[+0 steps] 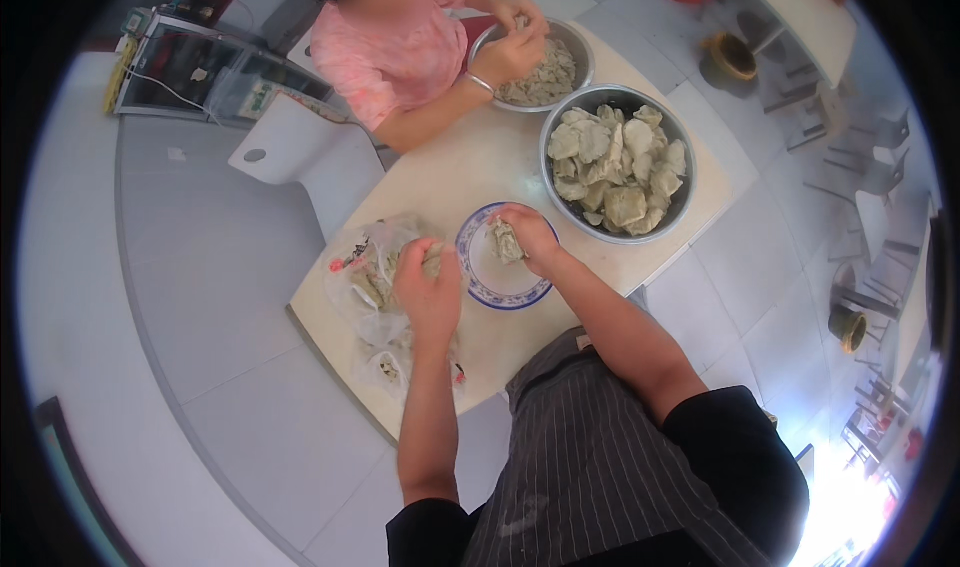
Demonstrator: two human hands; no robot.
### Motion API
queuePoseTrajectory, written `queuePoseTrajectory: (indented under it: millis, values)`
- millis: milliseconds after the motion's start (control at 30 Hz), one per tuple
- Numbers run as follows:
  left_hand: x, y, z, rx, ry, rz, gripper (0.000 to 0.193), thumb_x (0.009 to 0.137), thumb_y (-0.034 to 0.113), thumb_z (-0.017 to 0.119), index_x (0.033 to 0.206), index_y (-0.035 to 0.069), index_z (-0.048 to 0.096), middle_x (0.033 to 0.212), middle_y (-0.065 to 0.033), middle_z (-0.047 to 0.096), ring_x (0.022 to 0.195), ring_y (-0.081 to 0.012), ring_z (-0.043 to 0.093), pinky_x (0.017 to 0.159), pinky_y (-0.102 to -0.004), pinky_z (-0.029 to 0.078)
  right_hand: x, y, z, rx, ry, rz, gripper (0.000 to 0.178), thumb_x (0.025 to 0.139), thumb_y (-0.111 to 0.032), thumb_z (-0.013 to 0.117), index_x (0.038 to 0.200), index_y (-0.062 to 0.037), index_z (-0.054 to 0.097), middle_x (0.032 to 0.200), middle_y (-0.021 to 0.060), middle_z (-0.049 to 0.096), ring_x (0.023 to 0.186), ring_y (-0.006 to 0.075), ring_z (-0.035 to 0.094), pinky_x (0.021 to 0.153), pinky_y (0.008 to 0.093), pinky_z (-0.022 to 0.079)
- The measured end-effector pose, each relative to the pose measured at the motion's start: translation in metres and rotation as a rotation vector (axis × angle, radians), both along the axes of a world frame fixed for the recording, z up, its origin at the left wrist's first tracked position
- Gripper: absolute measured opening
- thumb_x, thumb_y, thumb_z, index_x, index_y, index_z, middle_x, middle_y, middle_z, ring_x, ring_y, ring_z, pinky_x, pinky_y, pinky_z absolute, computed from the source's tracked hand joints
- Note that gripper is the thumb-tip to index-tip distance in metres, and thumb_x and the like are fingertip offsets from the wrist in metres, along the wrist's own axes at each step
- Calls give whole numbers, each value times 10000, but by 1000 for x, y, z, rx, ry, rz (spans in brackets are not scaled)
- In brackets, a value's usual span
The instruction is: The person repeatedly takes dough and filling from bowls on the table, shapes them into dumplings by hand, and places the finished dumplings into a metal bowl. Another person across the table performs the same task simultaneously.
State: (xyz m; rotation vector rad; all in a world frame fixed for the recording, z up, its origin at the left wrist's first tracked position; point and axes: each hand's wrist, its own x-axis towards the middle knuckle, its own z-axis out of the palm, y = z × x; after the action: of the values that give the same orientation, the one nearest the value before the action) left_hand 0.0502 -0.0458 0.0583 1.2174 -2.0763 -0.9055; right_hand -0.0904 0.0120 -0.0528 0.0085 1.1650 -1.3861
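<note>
My right hand (535, 240) is closed around a pale grey-green, ruffled clump (505, 243), held over a white plate with a blue patterned rim (503, 300). To its left, my left hand (428, 295) has its fingers curled on a smaller pale piece (433, 261), partly hidden by the fingers. That hand is above a clear plastic bag (345, 289) with similar pale pieces showing in it. Beyond the plate, a large metal bowl (688, 199) is heaped with broad, flat grey-green pieces (625, 157); their exact kind is unclear.
Across the table (420, 182), a person in a pink top (385, 42) works with both hands over a second metal bowl (585, 52) of small torn pieces. A white chair (300, 147) stands at the table's left side. Stools and another table (805, 17) are farther right.
</note>
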Motion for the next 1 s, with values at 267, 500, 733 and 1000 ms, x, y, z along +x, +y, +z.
queuePoseTrajectory:
  millis: [267,500,733,1000]
  values:
    - [-43,21,-44,-362,68,-70,129,832,128,612,929,45,630,945,-110,604,914,-309,534,812,-415,428,25,0,22,-48,-491,-176,281,938,-360,502,1035,-118,606,1033,52,593,975,190,578,856,375,476]
    - [-36,39,-40,-493,66,-245,171,785,146,643,914,34,637,973,-108,606,963,-327,547,839,-434,440,27,14,45,-207,-640,-190,386,963,-425,448,995,-73,601,1008,39,610,944,136,580,858,291,483]
    - [-22,38,-37,-500,85,-463,277,627,202,729,831,55,614,951,-106,595,930,-331,567,814,-442,461,50,22,17,-230,-676,-157,320,965,-357,452,923,-74,595,902,37,603,847,141,584,792,277,485]
    - [-27,36,-49,-471,31,-420,185,600,105,716,738,71,597,884,-82,605,810,-286,568,707,-381,476,54,22,4,-33,-705,-165,229,918,-285,516,949,-71,594,883,25,585,821,137,565,712,283,475]
